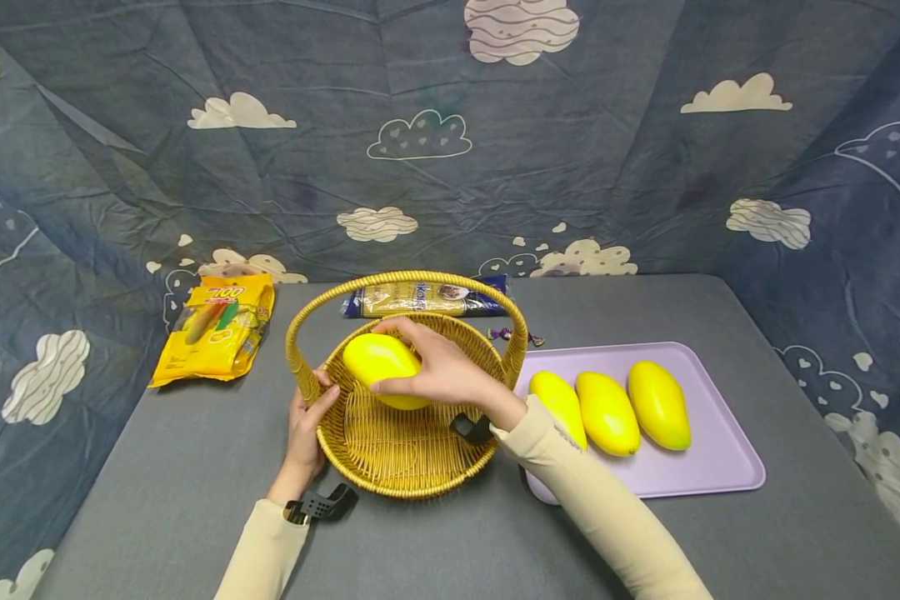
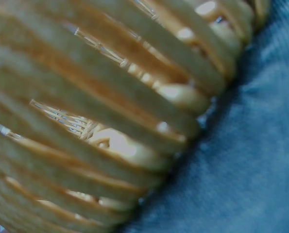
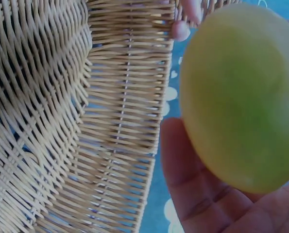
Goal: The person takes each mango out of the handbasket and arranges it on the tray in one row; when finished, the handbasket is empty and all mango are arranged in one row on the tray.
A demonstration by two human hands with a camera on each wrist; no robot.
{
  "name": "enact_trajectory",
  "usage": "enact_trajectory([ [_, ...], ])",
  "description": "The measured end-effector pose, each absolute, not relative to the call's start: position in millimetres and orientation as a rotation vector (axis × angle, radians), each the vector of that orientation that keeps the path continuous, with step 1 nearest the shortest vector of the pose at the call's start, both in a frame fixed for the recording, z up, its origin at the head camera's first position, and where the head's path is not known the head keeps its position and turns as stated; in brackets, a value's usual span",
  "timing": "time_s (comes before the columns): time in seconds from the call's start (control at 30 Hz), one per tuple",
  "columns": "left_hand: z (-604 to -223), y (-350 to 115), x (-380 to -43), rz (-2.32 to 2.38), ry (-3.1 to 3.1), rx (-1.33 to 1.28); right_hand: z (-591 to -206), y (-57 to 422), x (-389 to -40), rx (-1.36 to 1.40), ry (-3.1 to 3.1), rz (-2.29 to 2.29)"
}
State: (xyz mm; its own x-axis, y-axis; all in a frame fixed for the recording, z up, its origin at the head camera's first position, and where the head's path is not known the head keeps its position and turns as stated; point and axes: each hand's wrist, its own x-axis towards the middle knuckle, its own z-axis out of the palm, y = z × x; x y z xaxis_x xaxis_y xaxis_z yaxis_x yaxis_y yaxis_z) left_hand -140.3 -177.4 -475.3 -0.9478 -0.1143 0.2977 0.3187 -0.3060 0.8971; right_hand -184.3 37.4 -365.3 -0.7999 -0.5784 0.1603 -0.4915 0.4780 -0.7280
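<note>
A yellow mango (image 1: 381, 365) is gripped by my right hand (image 1: 442, 367), thumb on its near side and fingers over its far side. In the head view it is over the left part of a round wicker basket (image 1: 401, 450) with a tall arched handle. The right wrist view shows the mango (image 3: 241, 97) close up, greenish toward one end, beside the woven wall (image 3: 120, 107). My left hand (image 1: 305, 433) holds the basket's left rim near the handle's base, thumb over the edge. Only blurred basket weave (image 2: 86, 121) and the table fill the left wrist view.
Right of the basket, a light purple tray (image 1: 712, 450) bears three yellow mangoes (image 1: 607, 412). A yellow snack bag (image 1: 221, 325) lies at the left. Behind the basket are a blue-and-clear packet (image 1: 427, 298) and a small purple wrapped candy (image 1: 501, 333).
</note>
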Motion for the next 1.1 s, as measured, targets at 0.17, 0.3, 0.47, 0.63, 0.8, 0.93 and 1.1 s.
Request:
enact_trajectory([
  [0.17, -475, -177, -140, -2.324, -1.663, -0.251, -361, 40, -175, -1.022, 2.639, -1.286],
  [0.3, -475, -177, -140, -2.316, -1.666, -0.237, -358, 43, -165, -1.037, 2.638, -1.334],
  [0.47, -474, -176, -141, -2.311, -1.654, -0.255, -358, 51, -156, -1.052, 2.647, -1.374],
  [0.63, -474, -175, -141, -2.307, -1.656, -0.246, -360, 60, -149, -1.080, 2.642, -1.411],
  [0.8, -474, -175, -140, -2.312, -1.652, -0.221, -359, 72, -141, -1.146, 2.603, -1.449],
  [0.93, -475, -175, -140, -2.310, -1.649, -0.226, -357, 81, -134, -1.196, 2.584, -1.452],
  [1.1, -477, -176, -140, -2.314, -1.643, -0.221, -359, 93, -127, -1.218, 2.600, -1.459],
])
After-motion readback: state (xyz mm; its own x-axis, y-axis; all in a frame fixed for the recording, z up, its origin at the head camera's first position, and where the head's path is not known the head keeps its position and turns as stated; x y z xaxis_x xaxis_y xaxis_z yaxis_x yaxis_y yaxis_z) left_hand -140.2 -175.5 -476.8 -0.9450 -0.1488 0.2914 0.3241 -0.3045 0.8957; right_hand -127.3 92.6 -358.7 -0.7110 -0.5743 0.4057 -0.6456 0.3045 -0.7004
